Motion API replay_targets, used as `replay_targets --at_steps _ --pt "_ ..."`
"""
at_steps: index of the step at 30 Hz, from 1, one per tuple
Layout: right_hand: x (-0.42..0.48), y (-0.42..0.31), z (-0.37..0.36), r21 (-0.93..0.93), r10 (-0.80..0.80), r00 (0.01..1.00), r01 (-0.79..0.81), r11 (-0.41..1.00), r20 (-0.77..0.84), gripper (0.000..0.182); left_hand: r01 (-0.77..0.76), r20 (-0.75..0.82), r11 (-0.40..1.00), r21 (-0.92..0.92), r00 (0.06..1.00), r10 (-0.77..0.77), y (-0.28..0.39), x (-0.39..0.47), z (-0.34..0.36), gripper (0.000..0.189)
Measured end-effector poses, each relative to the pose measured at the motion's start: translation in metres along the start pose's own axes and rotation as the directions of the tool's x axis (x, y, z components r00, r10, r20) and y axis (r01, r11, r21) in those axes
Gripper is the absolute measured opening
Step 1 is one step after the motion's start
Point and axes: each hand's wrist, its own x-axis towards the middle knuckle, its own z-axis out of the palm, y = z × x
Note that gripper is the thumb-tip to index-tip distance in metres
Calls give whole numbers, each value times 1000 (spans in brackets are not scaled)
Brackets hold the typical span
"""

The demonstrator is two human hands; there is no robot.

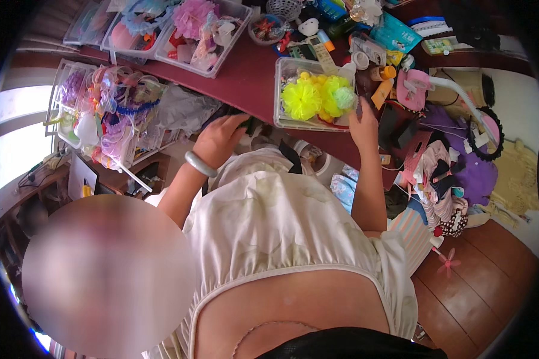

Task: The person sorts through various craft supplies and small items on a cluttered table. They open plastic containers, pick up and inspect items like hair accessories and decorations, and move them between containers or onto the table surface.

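A clear plastic bin (280, 120) stands at the near edge of the dark red table (247, 85). In it lie yellow mesh flowers (302, 99), a pale green pom-pom (344, 98) and small yellow balls. My right hand (364, 121) is at the bin's right side, fingers up by its wall; whether it grips the wall cannot be told. My left hand (220, 137), with a pale bangle (200, 164) on its wrist, hangs before the table edge, left of the bin, fingers loosely bent and holding nothing that shows.
Clear bins (206, 72) of hair ornaments stand at the table's back left. A rack (161, 146) with hair bands is on the left. Right of the yellow flowers are an orange-capped bottle (383, 73), a calculator (321, 51) and a pink lamp (413, 89). Clothes (444, 179) lie heaped at right.
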Motion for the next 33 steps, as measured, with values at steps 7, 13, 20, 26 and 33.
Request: replay_targets --at_steps 7,13,20,26,33 --pt "27 -52 -6 -276 -559 769 636 721 310 62 -107 -145 892 440 971 189 52 99 43 31" --pt "48 -58 48 -460 -535 750 662 592 390 64 -176 41 978 113 984 172 44 73 37 27" --pt "81 -41 13 141 -433 874 411 901 220 37 152 -432 898 -413 835 -340 11 20 0 24" --pt "106 8 -33 799 -140 989 40 600 56 34 21 -402 641 -767 763 -506 3 41 -21 22" --pt "109 18 -63 792 -189 982 129 597 -18 50 166 -202 664 -729 875 -439 22 80 0 37"
